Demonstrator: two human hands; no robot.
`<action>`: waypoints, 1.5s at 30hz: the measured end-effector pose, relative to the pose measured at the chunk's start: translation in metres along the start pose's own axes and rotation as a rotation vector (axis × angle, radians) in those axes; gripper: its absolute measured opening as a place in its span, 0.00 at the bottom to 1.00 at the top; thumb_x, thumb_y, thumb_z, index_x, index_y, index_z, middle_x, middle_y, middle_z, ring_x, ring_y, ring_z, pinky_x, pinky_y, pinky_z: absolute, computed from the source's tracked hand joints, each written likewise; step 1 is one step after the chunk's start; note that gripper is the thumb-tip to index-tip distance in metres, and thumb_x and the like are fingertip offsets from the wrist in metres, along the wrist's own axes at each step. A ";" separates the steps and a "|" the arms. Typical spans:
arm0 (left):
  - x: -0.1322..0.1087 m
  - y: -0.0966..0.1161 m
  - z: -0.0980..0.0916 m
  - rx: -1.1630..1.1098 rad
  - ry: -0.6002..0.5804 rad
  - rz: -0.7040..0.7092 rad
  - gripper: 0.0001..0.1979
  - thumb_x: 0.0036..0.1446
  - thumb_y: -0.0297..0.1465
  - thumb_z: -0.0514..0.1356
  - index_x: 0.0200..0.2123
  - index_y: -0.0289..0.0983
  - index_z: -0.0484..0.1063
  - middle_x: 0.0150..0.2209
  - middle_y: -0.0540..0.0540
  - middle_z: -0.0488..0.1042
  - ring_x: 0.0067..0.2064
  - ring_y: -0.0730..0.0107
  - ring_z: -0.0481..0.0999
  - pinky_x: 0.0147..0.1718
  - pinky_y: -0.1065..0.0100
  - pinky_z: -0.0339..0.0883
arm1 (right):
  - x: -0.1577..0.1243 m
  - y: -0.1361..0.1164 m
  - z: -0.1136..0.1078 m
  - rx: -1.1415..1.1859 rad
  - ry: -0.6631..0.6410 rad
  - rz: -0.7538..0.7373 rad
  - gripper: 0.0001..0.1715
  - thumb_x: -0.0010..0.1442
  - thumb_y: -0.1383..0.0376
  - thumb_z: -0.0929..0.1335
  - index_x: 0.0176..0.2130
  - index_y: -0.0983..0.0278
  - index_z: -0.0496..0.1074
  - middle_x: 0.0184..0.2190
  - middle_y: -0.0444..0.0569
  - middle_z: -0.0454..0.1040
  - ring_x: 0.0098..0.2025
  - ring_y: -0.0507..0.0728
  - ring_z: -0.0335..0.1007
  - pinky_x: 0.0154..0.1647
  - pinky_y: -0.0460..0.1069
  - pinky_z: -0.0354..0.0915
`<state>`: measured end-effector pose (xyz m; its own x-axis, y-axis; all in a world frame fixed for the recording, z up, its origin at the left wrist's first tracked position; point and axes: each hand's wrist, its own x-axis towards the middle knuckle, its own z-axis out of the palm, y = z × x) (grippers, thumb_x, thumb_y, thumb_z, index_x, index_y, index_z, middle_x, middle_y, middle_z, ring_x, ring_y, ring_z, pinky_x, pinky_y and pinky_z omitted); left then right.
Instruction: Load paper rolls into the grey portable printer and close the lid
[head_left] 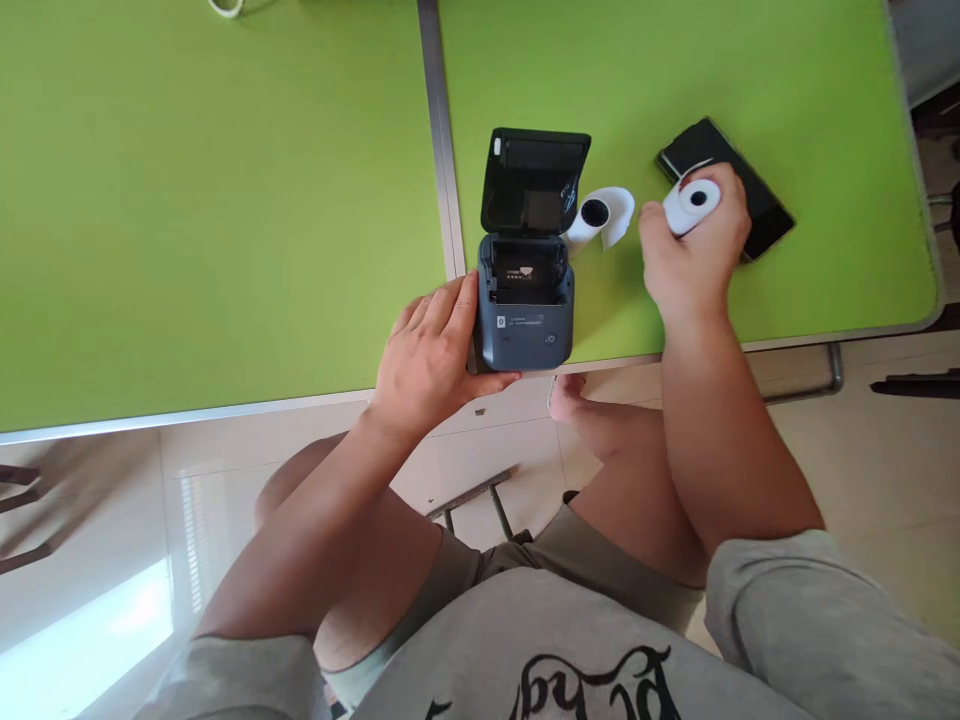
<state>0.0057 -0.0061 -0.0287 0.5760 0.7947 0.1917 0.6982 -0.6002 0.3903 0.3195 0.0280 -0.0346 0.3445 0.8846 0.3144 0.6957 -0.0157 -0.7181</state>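
Note:
A small dark grey label printer point(525, 335) stands at the table's front edge with its lid point(534, 182) raised, and its paper bay shows no roll inside. My left hand point(431, 345) lies against the printer's left side, the thumb along its front bottom edge and the fingers stretched out. In my right hand point(697, 255) is a white paper roll point(691, 206), its dark core facing up, held above a black phone-like object point(761, 210). Another white paper roll point(589, 225) with a loose curled end lies just right of the printer.
The green table point(225, 220) has a metal seam point(441, 130) running away from me, left of the printer. A white ring-shaped thing point(226, 8) shows at the far edge of view. Below the table are my legs and a metal bar point(810, 385).

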 end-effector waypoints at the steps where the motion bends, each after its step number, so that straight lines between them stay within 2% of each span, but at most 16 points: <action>1: 0.000 0.000 0.000 0.008 0.001 0.001 0.60 0.55 0.69 0.56 0.73 0.29 0.54 0.65 0.26 0.70 0.65 0.40 0.73 0.63 0.48 0.66 | 0.000 -0.001 0.000 -0.017 0.006 0.009 0.10 0.65 0.66 0.68 0.46 0.58 0.65 0.50 0.51 0.74 0.53 0.59 0.73 0.52 0.56 0.68; 5: 0.000 0.002 0.001 0.033 0.008 0.015 0.60 0.55 0.69 0.55 0.72 0.26 0.55 0.64 0.26 0.71 0.64 0.41 0.73 0.63 0.49 0.67 | 0.001 -0.010 0.000 -0.127 0.081 0.029 0.25 0.56 0.72 0.74 0.50 0.60 0.64 0.51 0.51 0.74 0.52 0.59 0.73 0.57 0.57 0.66; 8: 0.000 0.003 0.000 0.037 0.013 0.012 0.60 0.56 0.70 0.53 0.72 0.25 0.56 0.64 0.25 0.71 0.64 0.41 0.74 0.63 0.49 0.67 | 0.000 -0.012 0.005 -0.173 0.121 -0.007 0.36 0.50 0.77 0.74 0.55 0.60 0.63 0.52 0.52 0.76 0.49 0.58 0.74 0.56 0.56 0.67; 12: 0.000 0.004 -0.001 0.043 -0.007 0.005 0.60 0.56 0.69 0.54 0.72 0.25 0.56 0.64 0.26 0.72 0.65 0.41 0.73 0.64 0.50 0.66 | 0.000 -0.003 0.012 -0.177 0.052 -0.036 0.40 0.50 0.78 0.71 0.59 0.58 0.61 0.47 0.48 0.79 0.41 0.56 0.73 0.48 0.54 0.68; 14: 0.001 0.005 -0.001 0.048 -0.010 0.006 0.59 0.56 0.68 0.56 0.72 0.24 0.56 0.64 0.26 0.71 0.65 0.41 0.73 0.64 0.50 0.66 | 0.001 0.002 0.013 -0.146 0.021 -0.044 0.42 0.49 0.78 0.69 0.60 0.58 0.60 0.47 0.49 0.79 0.42 0.57 0.73 0.50 0.55 0.68; 15: 0.001 0.005 -0.001 0.050 -0.009 0.006 0.59 0.56 0.68 0.57 0.72 0.24 0.56 0.64 0.26 0.71 0.65 0.41 0.73 0.64 0.49 0.66 | 0.001 0.004 0.012 -0.117 0.038 -0.077 0.42 0.48 0.78 0.68 0.60 0.58 0.60 0.49 0.51 0.79 0.45 0.58 0.74 0.54 0.57 0.68; 17: 0.001 0.005 -0.002 0.052 -0.007 0.010 0.59 0.56 0.67 0.58 0.72 0.24 0.56 0.65 0.25 0.70 0.65 0.41 0.73 0.64 0.49 0.66 | 0.001 0.003 0.009 -0.051 0.142 -0.246 0.41 0.45 0.78 0.65 0.58 0.59 0.63 0.54 0.55 0.76 0.55 0.60 0.72 0.61 0.60 0.66; 19: 0.001 0.005 -0.002 0.056 -0.007 0.013 0.59 0.56 0.67 0.58 0.72 0.24 0.56 0.65 0.25 0.70 0.65 0.41 0.73 0.64 0.50 0.66 | -0.003 -0.006 0.007 -0.031 0.262 -0.487 0.39 0.41 0.77 0.64 0.54 0.59 0.67 0.54 0.57 0.73 0.58 0.63 0.70 0.64 0.62 0.65; 21: 0.000 0.006 -0.002 0.065 -0.011 0.012 0.59 0.56 0.67 0.58 0.72 0.24 0.56 0.65 0.25 0.70 0.65 0.42 0.73 0.64 0.50 0.66 | -0.010 -0.020 0.007 -0.090 0.265 -0.632 0.38 0.40 0.75 0.66 0.53 0.57 0.68 0.51 0.55 0.73 0.59 0.66 0.69 0.64 0.66 0.64; 22: 0.000 0.006 -0.002 0.070 -0.014 0.012 0.59 0.56 0.67 0.58 0.72 0.23 0.56 0.65 0.25 0.70 0.65 0.42 0.73 0.64 0.50 0.65 | -0.015 -0.028 0.009 -0.153 0.222 -0.624 0.39 0.41 0.74 0.67 0.53 0.56 0.67 0.53 0.55 0.74 0.61 0.68 0.67 0.66 0.70 0.61; 25: 0.000 0.007 -0.003 0.082 -0.021 0.004 0.59 0.56 0.67 0.58 0.72 0.23 0.55 0.66 0.26 0.70 0.65 0.42 0.73 0.64 0.51 0.65 | -0.025 -0.042 0.018 -0.271 0.144 -0.486 0.33 0.51 0.68 0.73 0.55 0.54 0.67 0.58 0.55 0.75 0.70 0.74 0.57 0.72 0.79 0.43; 27: 0.000 0.007 -0.002 0.082 -0.026 0.001 0.58 0.57 0.66 0.58 0.72 0.24 0.55 0.66 0.26 0.70 0.65 0.43 0.73 0.65 0.51 0.65 | -0.027 -0.041 0.024 -0.266 0.117 -0.441 0.28 0.57 0.62 0.74 0.55 0.52 0.67 0.57 0.55 0.76 0.71 0.74 0.56 0.73 0.79 0.39; 32: -0.001 0.006 -0.003 0.072 -0.031 0.008 0.57 0.58 0.66 0.57 0.72 0.25 0.55 0.65 0.26 0.70 0.65 0.43 0.73 0.64 0.50 0.65 | -0.021 -0.026 0.024 -0.278 0.047 -0.426 0.24 0.59 0.56 0.73 0.53 0.54 0.67 0.50 0.54 0.76 0.60 0.71 0.68 0.68 0.78 0.52; 36: -0.001 0.006 -0.003 0.051 -0.033 0.010 0.56 0.58 0.65 0.58 0.73 0.27 0.54 0.66 0.27 0.70 0.66 0.43 0.72 0.65 0.49 0.65 | -0.028 -0.026 0.016 -0.237 0.021 -0.398 0.24 0.61 0.52 0.71 0.54 0.55 0.66 0.49 0.54 0.74 0.57 0.71 0.71 0.63 0.74 0.62; 40: -0.002 0.006 -0.003 0.027 -0.032 0.008 0.55 0.59 0.64 0.58 0.73 0.28 0.53 0.67 0.27 0.69 0.66 0.42 0.71 0.65 0.48 0.65 | -0.039 -0.032 0.009 -0.264 0.109 -0.442 0.15 0.63 0.56 0.68 0.49 0.54 0.68 0.49 0.53 0.75 0.57 0.70 0.72 0.65 0.73 0.62; 45: -0.001 0.006 -0.003 0.034 -0.045 0.004 0.56 0.59 0.65 0.57 0.73 0.28 0.52 0.66 0.27 0.69 0.66 0.42 0.72 0.65 0.48 0.65 | -0.044 -0.035 0.008 -0.201 0.107 -0.436 0.17 0.61 0.58 0.68 0.51 0.54 0.69 0.50 0.54 0.75 0.58 0.70 0.73 0.64 0.71 0.65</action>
<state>0.0076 -0.0102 -0.0237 0.5965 0.7880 0.1525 0.7094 -0.6064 0.3591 0.2753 -0.0068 -0.0283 0.0492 0.7762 0.6286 0.8939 0.2465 -0.3743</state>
